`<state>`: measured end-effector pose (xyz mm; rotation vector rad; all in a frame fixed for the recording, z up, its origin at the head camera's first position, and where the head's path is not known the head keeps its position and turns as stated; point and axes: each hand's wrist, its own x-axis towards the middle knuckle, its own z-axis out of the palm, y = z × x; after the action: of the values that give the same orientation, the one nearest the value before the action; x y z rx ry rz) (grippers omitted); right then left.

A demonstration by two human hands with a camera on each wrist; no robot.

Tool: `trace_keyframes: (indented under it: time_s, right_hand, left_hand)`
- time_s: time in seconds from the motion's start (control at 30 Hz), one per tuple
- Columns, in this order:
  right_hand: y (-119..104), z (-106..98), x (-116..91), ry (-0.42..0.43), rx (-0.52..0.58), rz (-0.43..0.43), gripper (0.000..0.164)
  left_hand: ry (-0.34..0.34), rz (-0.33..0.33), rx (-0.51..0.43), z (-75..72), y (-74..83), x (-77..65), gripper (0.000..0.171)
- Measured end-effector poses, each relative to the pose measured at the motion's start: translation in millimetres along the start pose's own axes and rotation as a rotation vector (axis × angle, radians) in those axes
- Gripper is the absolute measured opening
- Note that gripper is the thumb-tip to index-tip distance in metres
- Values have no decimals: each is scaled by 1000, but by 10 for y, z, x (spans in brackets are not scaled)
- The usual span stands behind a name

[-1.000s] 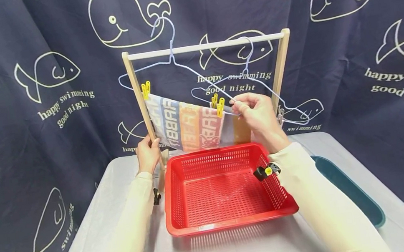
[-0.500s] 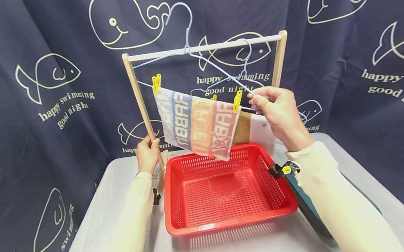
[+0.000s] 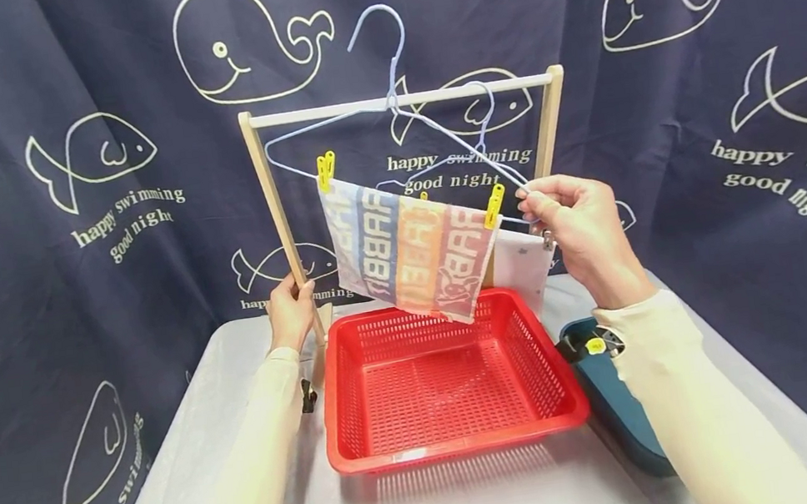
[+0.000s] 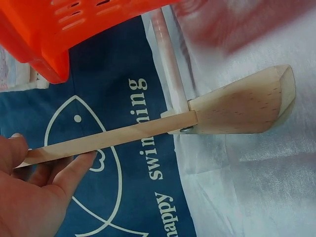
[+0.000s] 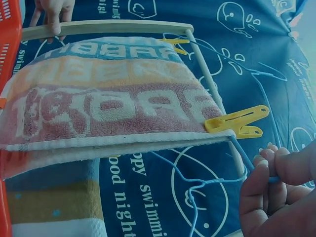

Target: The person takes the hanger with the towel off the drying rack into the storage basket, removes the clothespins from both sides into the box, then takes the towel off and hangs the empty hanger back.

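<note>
My left hand (image 3: pixel 291 312) grips the left wooden post of a small clothes rack (image 3: pixel 274 192); the left wrist view shows fingers and thumb around the post (image 4: pixel 123 136) above its wooden foot. My right hand (image 3: pixel 582 226) pinches the right corner of a light blue wire hanger (image 3: pixel 402 32). That hanger's hook stands above the white rail, its tip pointing left. A striped towel with lettering (image 3: pixel 411 251) hangs tilted from it, held by yellow clothespins (image 3: pixel 494 205) at both upper corners. The towel's lower edge overlaps the red basket's back rim in the head view.
Behind, a second blue hanger (image 3: pixel 491 102) hangs on the rail with a brown and white towel (image 3: pixel 524 258). A red perforated basket (image 3: pixel 458 449) stands in front of the rack. To its right, partly under my right forearm, sits a dark teal bin (image 3: pixel 612 390).
My right hand has moved to the right, carrying the hanger and striped towel along. The hanger's hook has shifted from the rail's left part toward its middle. My left hand stays on the post.
</note>
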<state>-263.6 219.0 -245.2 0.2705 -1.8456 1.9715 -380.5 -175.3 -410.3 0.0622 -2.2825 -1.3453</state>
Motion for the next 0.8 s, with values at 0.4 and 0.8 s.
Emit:
trace_keyframes:
  time_s: [0.4,0.8]
  right_hand:
    - [-1,-167,-61,-1,26,-7,10]
    - [36,-313,-139,-12,28,8,16]
  left_hand:
    - [5,-66,77,-145,66,-70,59]
    - [326,30,-2,-754,721,-188,29]
